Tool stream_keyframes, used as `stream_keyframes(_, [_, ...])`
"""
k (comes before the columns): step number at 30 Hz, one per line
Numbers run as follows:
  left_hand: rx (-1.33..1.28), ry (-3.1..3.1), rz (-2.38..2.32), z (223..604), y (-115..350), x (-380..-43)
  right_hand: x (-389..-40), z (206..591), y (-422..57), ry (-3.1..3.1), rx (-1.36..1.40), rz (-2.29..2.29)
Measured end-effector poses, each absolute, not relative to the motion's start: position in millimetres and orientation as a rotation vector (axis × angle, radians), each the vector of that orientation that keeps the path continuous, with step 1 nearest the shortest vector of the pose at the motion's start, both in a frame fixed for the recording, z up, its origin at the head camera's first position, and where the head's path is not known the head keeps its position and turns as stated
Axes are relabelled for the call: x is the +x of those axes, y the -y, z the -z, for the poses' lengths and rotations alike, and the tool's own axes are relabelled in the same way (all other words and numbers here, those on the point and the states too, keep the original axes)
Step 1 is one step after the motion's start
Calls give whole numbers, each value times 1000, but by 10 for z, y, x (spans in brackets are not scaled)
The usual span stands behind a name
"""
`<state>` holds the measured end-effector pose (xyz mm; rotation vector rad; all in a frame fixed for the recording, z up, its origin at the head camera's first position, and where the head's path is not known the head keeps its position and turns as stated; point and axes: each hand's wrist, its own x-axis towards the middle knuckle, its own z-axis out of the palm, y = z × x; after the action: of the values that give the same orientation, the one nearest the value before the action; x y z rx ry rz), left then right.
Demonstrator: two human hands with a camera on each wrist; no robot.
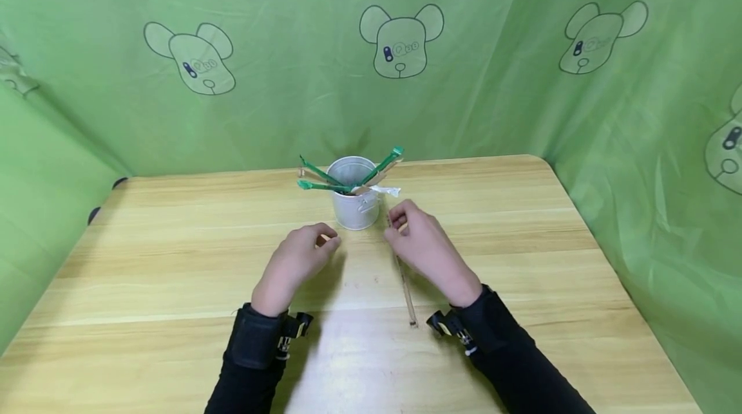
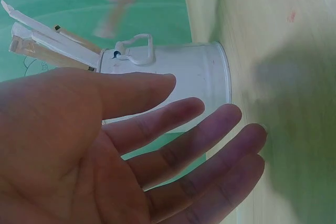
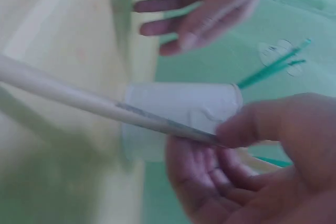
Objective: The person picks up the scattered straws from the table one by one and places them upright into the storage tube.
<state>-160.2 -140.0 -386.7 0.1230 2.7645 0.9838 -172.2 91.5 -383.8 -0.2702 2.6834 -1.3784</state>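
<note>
My right hand (image 1: 428,248) pinches the far end of a slim brown paper-wrapped stick (image 1: 408,295) between thumb and fingers. In the right wrist view the stick (image 3: 79,96) runs out from the fingertips, with dark print on its side. My left hand (image 1: 297,261) holds nothing; its fingers are loosely bent in front of a small white metal bucket (image 1: 356,213). Several similar wrapped sticks lean out of that bucket: green ones (image 1: 384,165), brown ones and a white one (image 1: 387,190). Their lower ends are hidden inside.
The bucket has a wire handle fitting (image 2: 139,51) on its side and stands near the back edge of the wooden table (image 1: 174,259). Green curtains (image 1: 307,79) with bear-head outlines hang behind and at both sides.
</note>
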Motion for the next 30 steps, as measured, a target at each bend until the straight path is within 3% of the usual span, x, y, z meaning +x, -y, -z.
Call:
stream_keyframes(19, [157,-2762,-935,3902,1342,-1614,-1762,3659,-944,-2413,-950,2827])
stream_keyframes(24, [154,-2770,-928,3919,1334,-1608,-1773,3694,-932,-2374,-987,2805])
stream_keyframes(30, [151,-2752,-916,3931,1308,-1598,-1811,3814,-899,-2569,-889,2455])
